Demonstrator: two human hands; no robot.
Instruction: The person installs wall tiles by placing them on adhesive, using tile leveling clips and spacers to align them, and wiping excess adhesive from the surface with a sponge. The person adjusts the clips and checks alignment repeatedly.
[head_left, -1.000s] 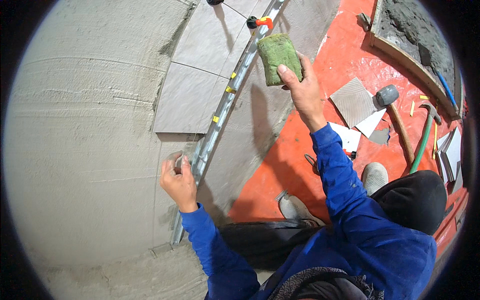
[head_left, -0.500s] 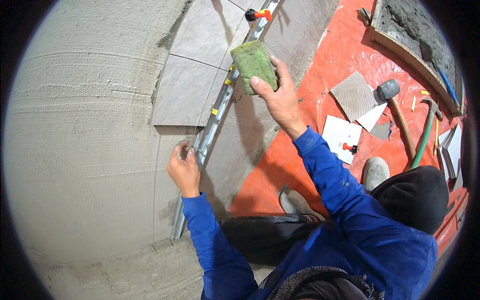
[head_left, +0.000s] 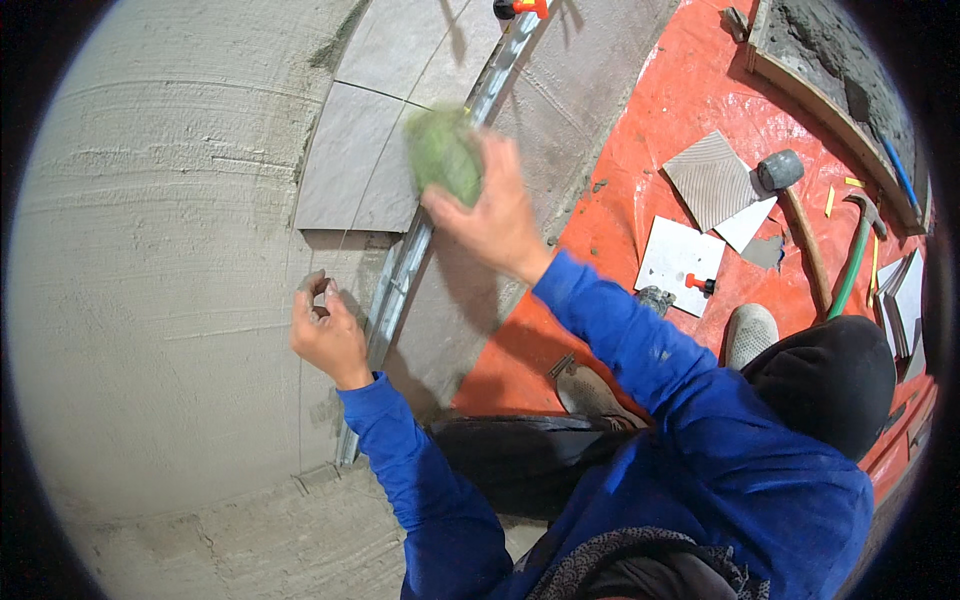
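Observation:
My right hand (head_left: 495,215) grips a worn green sponge (head_left: 445,155), both smeared by motion. The sponge covers part of the grey wall tiles (head_left: 345,165) and the metal rail (head_left: 402,285) beside them. Below the tiles' lower edge, my left hand (head_left: 332,335) is raised in front of the plastered wall (head_left: 180,300), left of the rail. Its thumb and fingertips curl together in a pinch; whatever they may hold is too small to make out. A red and black tile-levelling clip (head_left: 520,8) sits at the rail's upper end.
An orange sheet (head_left: 545,335) covers the floor at right. On it lie a rubber mallet (head_left: 790,190), a claw hammer (head_left: 855,245), a ridged tile piece (head_left: 708,180) and a white tile (head_left: 680,265) with a red clip (head_left: 700,284). A mortar trough (head_left: 830,130) stands at upper right.
My right hand has swung left and slightly down with the sponge, now over the tiles' edge. My left hand has moved left, away from the rail. The view has shifted slightly.

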